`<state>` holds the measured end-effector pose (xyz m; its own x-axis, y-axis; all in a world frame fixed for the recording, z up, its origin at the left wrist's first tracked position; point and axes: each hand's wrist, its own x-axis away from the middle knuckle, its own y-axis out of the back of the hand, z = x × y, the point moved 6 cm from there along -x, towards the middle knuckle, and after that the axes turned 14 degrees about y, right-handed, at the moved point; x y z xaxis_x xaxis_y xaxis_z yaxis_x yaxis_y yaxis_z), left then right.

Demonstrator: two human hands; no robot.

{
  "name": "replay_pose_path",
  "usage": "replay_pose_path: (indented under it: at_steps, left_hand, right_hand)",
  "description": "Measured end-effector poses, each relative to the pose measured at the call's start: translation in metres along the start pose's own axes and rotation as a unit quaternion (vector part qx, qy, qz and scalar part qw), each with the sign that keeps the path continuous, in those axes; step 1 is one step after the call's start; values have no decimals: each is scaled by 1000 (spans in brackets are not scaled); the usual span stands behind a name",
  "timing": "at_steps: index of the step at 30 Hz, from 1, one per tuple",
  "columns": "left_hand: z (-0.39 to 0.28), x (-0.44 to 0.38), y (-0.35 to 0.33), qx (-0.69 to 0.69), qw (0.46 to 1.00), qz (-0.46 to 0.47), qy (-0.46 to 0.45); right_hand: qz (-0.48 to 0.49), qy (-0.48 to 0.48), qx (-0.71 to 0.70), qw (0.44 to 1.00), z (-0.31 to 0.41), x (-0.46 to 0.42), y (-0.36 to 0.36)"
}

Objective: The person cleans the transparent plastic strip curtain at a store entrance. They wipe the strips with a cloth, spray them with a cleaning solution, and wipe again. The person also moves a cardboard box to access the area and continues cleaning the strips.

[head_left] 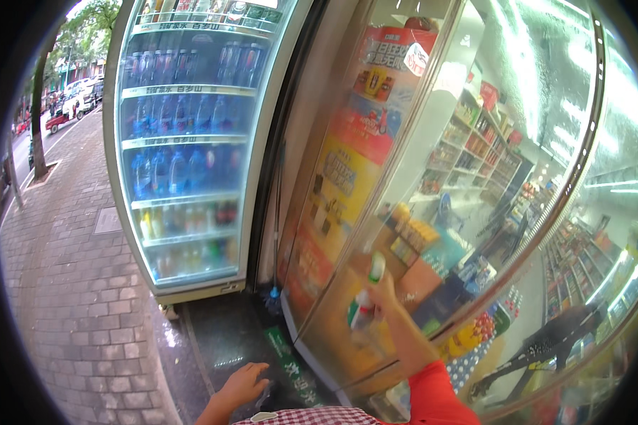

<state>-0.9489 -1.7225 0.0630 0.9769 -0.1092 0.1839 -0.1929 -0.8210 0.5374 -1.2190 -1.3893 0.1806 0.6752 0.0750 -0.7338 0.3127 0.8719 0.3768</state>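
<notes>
My right hand [384, 291] grips a spray bottle [361, 308] with a white and green trigger head, held upright before the shop's glass front [351, 340]. My left hand [244, 383] is low at the bottom of the view, over the dark floor, with its fingers apart and nothing in it. Drops and streaks show on the upper glass at the right. Behind the glass, left of the bottle, a red and yellow poster [340, 170] stands upright. A red sleeve covers my right upper arm, and a checked cloth lies at my front.
A lit drinks fridge [252, 175] stands at the left on a dark step [228, 334]. A mop [274, 292] leans in the gap beside it. A green mat strip [284, 350] lies by the glass. Brick pavement [80, 276] and a tree [38, 117] are farther left. Shelves [470, 143] show through the glass.
</notes>
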Motion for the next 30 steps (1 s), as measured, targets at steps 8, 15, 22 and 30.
replay_pose_path:
  at_steps: [8,15,22,30]
  left_hand:
    - [27,-129,86,-18,994,-107,-27]
    - [109,-172,125,-29,975,-96,198]
    - [140,-247,189,-63,991,-115,-12]
    - [107,-297,280,-83,994,37,-65]
  right_hand:
    - [-70,258,5,964,189,-476,10]
    - [-200,316,31,927,300,-693,68]
    - [-130,221,37,966,252,-685,8]
    - [-123,74,69,987,79,-521,-93]
